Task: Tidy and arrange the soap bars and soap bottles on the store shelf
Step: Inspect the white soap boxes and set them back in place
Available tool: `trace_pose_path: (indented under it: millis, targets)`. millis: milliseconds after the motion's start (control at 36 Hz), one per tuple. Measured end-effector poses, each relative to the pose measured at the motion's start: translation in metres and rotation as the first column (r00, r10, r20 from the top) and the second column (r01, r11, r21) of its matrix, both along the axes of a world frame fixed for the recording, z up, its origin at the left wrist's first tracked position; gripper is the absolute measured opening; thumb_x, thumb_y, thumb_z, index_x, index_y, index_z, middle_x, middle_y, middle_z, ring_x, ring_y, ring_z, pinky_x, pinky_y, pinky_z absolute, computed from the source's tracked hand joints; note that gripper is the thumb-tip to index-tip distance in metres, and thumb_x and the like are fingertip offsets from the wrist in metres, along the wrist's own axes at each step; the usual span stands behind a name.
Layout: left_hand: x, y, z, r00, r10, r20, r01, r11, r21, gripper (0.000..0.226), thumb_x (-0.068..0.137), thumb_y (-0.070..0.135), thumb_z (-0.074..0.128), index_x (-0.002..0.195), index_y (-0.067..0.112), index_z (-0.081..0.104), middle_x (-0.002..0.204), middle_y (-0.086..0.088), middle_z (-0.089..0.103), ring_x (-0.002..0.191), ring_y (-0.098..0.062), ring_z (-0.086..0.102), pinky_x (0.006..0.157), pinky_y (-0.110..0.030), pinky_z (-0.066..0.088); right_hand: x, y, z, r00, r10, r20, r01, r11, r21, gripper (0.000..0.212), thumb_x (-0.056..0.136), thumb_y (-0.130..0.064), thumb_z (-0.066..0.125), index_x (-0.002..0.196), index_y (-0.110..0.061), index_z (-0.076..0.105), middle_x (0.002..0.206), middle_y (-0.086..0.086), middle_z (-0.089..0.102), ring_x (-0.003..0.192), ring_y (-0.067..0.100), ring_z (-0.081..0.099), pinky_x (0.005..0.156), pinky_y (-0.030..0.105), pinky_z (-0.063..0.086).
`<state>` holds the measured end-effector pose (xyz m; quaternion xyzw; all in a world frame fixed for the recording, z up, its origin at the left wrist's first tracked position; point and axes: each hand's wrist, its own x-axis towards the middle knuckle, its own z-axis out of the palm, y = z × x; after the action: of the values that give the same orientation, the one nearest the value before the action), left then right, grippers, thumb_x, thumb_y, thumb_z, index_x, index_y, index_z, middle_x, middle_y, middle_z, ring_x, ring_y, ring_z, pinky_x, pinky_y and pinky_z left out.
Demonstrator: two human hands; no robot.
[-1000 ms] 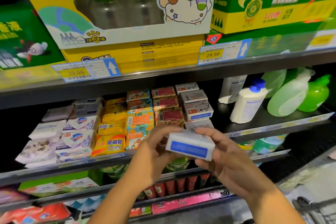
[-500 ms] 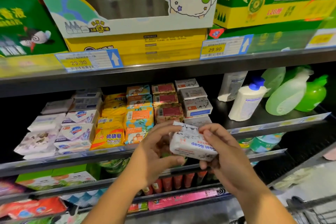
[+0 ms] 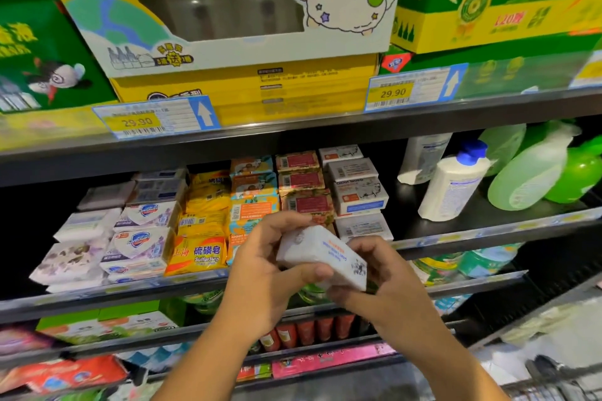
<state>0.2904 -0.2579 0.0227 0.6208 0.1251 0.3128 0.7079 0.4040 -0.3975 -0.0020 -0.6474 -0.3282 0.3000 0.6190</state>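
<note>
Currently your left hand (image 3: 260,273) and right hand (image 3: 384,283) both pinch the tilted white cardboard soap box (image 3: 321,254) before the black metal shelf (image 3: 456,238)'s near edge; loosen either grip and it may drop below.

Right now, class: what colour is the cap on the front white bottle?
Blue; the cap shows best in the head view.

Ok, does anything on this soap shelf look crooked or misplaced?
Yes: at the right, the pale green translucent bottle leans sideways beside the white blue-capped bottle. A white boxed soap bar is off the shelf, held by the left hand and right hand.
</note>
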Motion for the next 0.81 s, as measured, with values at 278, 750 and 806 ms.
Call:
trace_pose_path:
  millis: [278, 750, 806]
  targets:
    - [-0.006, 0.002, 0.013, 0.99, 0.087, -0.115, -0.055, 0.965, 0.258, 0.063, 0.045, 0.018, 0.1, 0.095, 0.039, 0.067, 0.103, 0.008, 0.07, 0.102, -0.011, 0.066, 0.077, -0.021, 0.054, -0.006, 0.012, -0.007, 0.998, 0.01, -0.061, -0.007, 0.999, 0.048, 0.049, 0.061, -0.014, 0.091, 0.096, -0.039, 0.068, 0.102, 0.0, 0.073, 0.097, 0.018, 0.069, 0.073, 0.032, 0.058]
    - [-0.006, -0.001, -0.016, 0.931, 0.015, -0.365, 0.104, 0.947, 0.303, 0.067, 0.06, 0.029, 0.086, 0.119, 0.039, 0.056, 0.113, 0.019, 0.068, 0.105, -0.003, 0.065, 0.079, -0.018, 0.052, -0.001, 0.007, 0.032, 0.996, -0.009, 0.092, -0.004, 0.99, 0.141, 0.065, 0.053, -0.02, 0.093, 0.105, -0.046, 0.065, 0.108, -0.003, 0.072, 0.103, 0.017, 0.068, 0.084, 0.034, 0.058]
    - [-0.005, 0.006, -0.018, 0.938, 0.048, -0.342, 0.064, 0.949, 0.309, 0.068, 0.056, 0.035, 0.089, 0.115, 0.047, 0.057, 0.112, 0.014, 0.069, 0.106, -0.009, 0.066, 0.085, -0.029, 0.055, 0.004, 0.004, 0.035, 0.996, -0.033, 0.079, 0.021, 0.989, 0.147, 0.061, 0.055, -0.013, 0.09, 0.102, -0.045, 0.067, 0.105, -0.004, 0.071, 0.1, 0.014, 0.068, 0.079, 0.029, 0.058]
